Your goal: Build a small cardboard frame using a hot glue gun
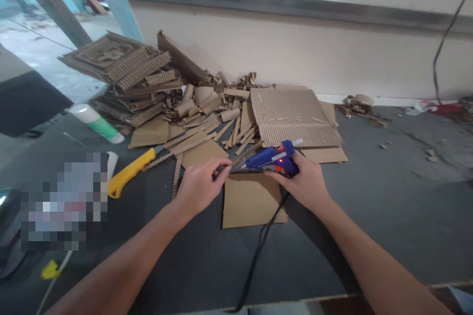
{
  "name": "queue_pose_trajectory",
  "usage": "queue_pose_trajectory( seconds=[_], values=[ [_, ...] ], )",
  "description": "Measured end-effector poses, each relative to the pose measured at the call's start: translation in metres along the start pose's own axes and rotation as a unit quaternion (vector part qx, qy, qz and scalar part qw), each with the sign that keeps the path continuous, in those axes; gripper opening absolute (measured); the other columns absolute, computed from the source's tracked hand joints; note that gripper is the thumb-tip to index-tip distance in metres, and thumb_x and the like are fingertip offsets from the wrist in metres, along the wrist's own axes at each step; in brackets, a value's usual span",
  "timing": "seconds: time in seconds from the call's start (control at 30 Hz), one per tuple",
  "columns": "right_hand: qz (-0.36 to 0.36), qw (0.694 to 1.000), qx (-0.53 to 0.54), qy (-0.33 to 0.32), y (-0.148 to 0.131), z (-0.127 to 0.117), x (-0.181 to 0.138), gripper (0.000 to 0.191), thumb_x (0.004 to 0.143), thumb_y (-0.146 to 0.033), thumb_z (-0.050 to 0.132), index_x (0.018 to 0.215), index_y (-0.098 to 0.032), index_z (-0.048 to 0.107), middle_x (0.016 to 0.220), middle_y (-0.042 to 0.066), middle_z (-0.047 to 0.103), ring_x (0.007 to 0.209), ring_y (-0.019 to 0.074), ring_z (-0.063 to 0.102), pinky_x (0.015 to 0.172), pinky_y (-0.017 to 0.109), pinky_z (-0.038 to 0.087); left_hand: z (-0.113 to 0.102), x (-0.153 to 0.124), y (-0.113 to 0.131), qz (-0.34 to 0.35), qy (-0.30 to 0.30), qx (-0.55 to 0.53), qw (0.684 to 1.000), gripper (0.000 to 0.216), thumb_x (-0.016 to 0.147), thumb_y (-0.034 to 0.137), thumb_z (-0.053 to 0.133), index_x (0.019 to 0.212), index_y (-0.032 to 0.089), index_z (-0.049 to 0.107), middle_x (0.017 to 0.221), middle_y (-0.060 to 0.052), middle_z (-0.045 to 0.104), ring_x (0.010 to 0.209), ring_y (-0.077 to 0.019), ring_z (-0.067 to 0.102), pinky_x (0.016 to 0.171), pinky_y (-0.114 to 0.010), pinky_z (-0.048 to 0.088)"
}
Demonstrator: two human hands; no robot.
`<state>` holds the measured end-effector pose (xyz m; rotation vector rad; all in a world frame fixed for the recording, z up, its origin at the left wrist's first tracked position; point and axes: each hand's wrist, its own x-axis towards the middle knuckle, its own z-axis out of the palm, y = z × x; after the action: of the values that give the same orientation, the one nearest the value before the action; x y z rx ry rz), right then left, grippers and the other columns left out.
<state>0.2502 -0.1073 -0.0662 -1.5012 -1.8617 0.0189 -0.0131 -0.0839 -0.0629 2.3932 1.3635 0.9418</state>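
Head view, glue gun [269, 158] in right hand [307, 180]

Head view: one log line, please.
left hand: pinching corrugated cardboard strip | right hand: gripping blue glue gun | indicator: red | cardboard panel: on table

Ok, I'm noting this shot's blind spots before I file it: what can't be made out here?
All in the head view:
Glue gun: grip hidden by the right hand.
Cardboard strip: near end hidden by the left hand.
Label on the gun: print too small.
Black cord: far end cut off by the bottom edge.
Item beside the yellow cutter: masked by pixelation.
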Motion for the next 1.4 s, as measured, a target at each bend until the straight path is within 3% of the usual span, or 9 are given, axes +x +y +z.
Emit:
queue_pose_trajectory(
  seconds=[0.23,0.53,0.93,1.4],
  values=[
    [-0.012,0.999,0.018,-0.027,-0.006,-0.008,0.003,0.049,0.069,-0.06,0.077,0.095,-0.019,0.066,0.061,-0.002,0.059,0.05,0.013,0.051,0.05,0.025,0.039,0.0,0.001,0.001,-0.004,-0.011,0.0,1.0,0.014,0.093,0.028,0.058,0.099,0.024,0.069,0.077,0.003,0.073,0.064,-0.012,0.067,0.057,-0.021,0.048],
    [0.038,0.998,0.028,-0.041,-0.011,-0.01,0.004,0.02,0.077,-0.037,0.066,0.076,-0.02,0.056,0.057,-0.005,0.051,0.047,0.0099,0.043,0.048,0.023,0.036,0.0,0.001,0.0,-0.002,-0.005,0.0,1.0,0.014,0.093,0.028,0.058,0.099,0.023,0.07,0.08,0.001,0.074,0.066,-0.0128,0.068,0.059,-0.022,0.05],
    [0.047,0.997,0.028,-0.062,-0.007,-0.009,0.002,0.024,0.085,-0.04,0.057,0.076,-0.024,0.042,0.057,-0.004,0.05,0.049,0.0123,0.046,0.05,0.025,0.035,0.001,0.001,0.001,0.002,-0.005,0.004,1.0,0.013,0.092,0.027,0.059,0.097,0.023,0.07,0.077,0.001,0.073,0.063,-0.013,0.067,0.058,-0.022,0.049],
    [0.062,0.996,0.045,-0.053,-0.01,-0.008,0.003,0.035,0.081,-0.05,0.065,0.072,-0.024,0.044,0.052,-0.006,0.045,0.044,0.0105,0.041,0.044,0.025,0.032,0.001,0.0,-0.001,-0.005,-0.006,0.001,1.0,0.013,0.092,0.03,0.059,0.098,0.024,0.07,0.072,0.002,0.072,0.06,-0.0131,0.067,0.055,-0.022,0.05]
  ],
)
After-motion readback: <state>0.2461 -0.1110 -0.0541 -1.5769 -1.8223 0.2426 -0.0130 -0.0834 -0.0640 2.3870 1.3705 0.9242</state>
